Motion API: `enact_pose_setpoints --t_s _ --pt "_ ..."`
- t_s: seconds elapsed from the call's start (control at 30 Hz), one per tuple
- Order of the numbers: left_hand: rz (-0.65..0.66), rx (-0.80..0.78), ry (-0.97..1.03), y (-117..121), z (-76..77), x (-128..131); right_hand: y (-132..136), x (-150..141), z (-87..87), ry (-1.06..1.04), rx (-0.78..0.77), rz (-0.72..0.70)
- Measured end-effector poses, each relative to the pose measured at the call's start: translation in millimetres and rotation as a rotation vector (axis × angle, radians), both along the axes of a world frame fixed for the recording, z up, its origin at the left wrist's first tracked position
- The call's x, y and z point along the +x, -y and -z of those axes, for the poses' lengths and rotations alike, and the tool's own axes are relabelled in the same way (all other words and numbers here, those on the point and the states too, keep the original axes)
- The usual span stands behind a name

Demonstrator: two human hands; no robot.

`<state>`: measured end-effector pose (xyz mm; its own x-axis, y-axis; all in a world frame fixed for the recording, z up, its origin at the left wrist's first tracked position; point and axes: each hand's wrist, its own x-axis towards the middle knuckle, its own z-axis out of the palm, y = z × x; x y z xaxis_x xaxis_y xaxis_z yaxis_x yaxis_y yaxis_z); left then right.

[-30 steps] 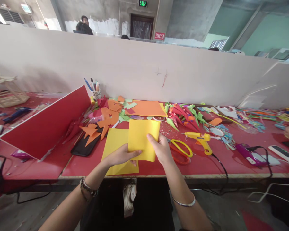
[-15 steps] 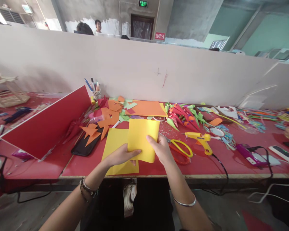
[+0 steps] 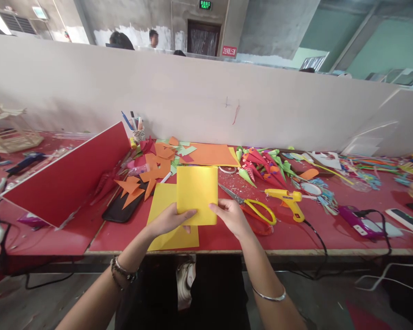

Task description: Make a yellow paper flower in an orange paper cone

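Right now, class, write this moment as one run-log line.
left hand: holds yellow sheet | right hand: holds same sheet | nearby: scissors, glue gun

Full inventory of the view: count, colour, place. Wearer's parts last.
Held yellow paper: 1 piece, centre
Loose yellow sheet: 1, beneath hands
Orange sheet: 1+, back centre
Paper scraps: many, orange/green/red, left-centre
Cones: many, red/green, back right-centre
Scissors: 1, yellow-handled, right of centre
Glue gun: 1, yellow, right
Power strip: 1, purple, right
Black case: 1, under scraps
Board: 1, red, left
Pen cup: 1, patterned, back left
Tabletop: red
Partition: whitish, behind
Exit sign: 1, green, top
Small clutter: uncountable
Left hand: 1, grip on held paper
Right hand: 1, same
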<state>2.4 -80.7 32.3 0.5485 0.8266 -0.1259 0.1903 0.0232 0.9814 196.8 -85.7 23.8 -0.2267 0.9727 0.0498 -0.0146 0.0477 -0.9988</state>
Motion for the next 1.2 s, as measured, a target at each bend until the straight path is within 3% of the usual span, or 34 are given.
enact_pose_setpoints --t_s 0.17,0.47,0.63,0.83,1.07,1.2 --pt "-0.018 0.002 0.018 1 -2.7 2 -1 1 0.4 0.029 0.029 0.074" --pt "-0.087 -0.022 -0.002 4 -5.0 1 6 -6 -0.7 0.023 0.040 0.076" --pt "-0.155 -0.119 0.024 4 -2.2 -1 2 -4 4.7 0.067 0.085 0.071" --pt "-0.302 -0.254 0.101 3 -3.4 -5 3 -3 3.3 0.109 0.020 -0.007" --pt "-0.329 -0.189 0.054 6 -3.1 0 6 -17 4.0 0.021 -0.036 0.064" --pt "-0.342 -0.200 0.069 9 -4.9 2 3 -18 7.0 0.054 0.026 0.128"
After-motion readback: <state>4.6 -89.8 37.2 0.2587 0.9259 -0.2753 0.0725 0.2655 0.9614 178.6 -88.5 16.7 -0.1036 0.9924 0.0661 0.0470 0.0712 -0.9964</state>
